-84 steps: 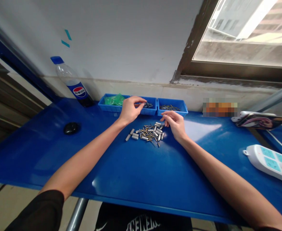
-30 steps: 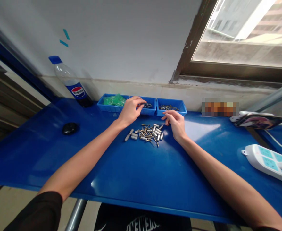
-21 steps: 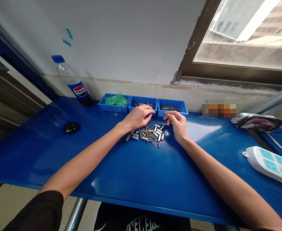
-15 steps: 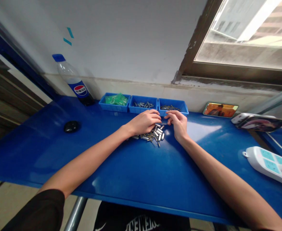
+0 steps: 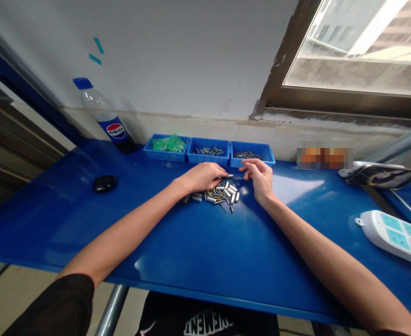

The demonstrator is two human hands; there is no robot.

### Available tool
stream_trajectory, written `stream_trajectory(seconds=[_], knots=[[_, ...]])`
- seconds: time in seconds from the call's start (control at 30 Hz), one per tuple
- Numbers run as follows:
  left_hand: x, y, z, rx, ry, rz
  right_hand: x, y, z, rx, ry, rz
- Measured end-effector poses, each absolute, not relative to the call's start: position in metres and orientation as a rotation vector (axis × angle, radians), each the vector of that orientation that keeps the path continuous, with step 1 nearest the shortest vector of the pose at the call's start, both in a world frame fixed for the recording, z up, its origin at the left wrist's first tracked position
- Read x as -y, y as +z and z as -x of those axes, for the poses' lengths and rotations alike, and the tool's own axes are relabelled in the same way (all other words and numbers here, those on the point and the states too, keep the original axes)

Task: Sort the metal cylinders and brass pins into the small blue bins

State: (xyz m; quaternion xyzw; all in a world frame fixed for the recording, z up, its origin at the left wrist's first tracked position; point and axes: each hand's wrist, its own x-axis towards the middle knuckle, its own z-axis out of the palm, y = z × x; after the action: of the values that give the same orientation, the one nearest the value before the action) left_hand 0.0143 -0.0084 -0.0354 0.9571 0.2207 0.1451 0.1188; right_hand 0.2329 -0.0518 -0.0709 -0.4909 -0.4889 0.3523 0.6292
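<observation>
A loose pile of small silver metal cylinders [image 5: 231,190] and thin brass-coloured pins [image 5: 219,193] lies on the blue table. My left hand [image 5: 205,178] is over the pile's back left side, its fingertips closed on a silver cylinder [image 5: 230,176]. To the right of the pile, my right hand [image 5: 258,177] hovers just in front of the right blue bin [image 5: 268,161]. Its fingers are curled together, and whether anything small sits between them I cannot make out. That bin holds thin pins; the middle bin [image 5: 194,157] holds silver cylinders.
The left blue bin [image 5: 151,154] contains green plastic pieces or bags. A cola bottle [image 5: 112,126] stands by the wall, with a black mouse [image 5: 103,184] in front. At right are a propped phone [image 5: 384,176] and a white power strip [image 5: 377,228].
My left hand has drawn back slightly to the left and closed its fingertips on a cylinder, uncovering more of the pile. My right hand has barely moved.
</observation>
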Motion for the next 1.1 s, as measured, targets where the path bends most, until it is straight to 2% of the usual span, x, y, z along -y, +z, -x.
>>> stream_trajectory(seconds=[0.27, 0.63, 0.93, 1.1], knots=[[0.002, -0.039, -0.013, -0.73, 0.596, -2.689, 0.052, -0.07, -0.233, 1.117, 0.814, 1.143], [0.006, -0.015, -0.008, -0.794, 0.663, -2.501, 0.053, -0.069, -0.233, 1.124, 0.821, 1.154], [-0.005, -0.018, -0.005, -1.032, 1.264, -2.01, 0.054, -0.067, -0.232, 1.114, 0.838, 1.147], [-0.003, -0.015, -0.004, -0.981, 1.244, -2.173, 0.054, -0.067, -0.232, 1.11, 0.84, 1.144]])
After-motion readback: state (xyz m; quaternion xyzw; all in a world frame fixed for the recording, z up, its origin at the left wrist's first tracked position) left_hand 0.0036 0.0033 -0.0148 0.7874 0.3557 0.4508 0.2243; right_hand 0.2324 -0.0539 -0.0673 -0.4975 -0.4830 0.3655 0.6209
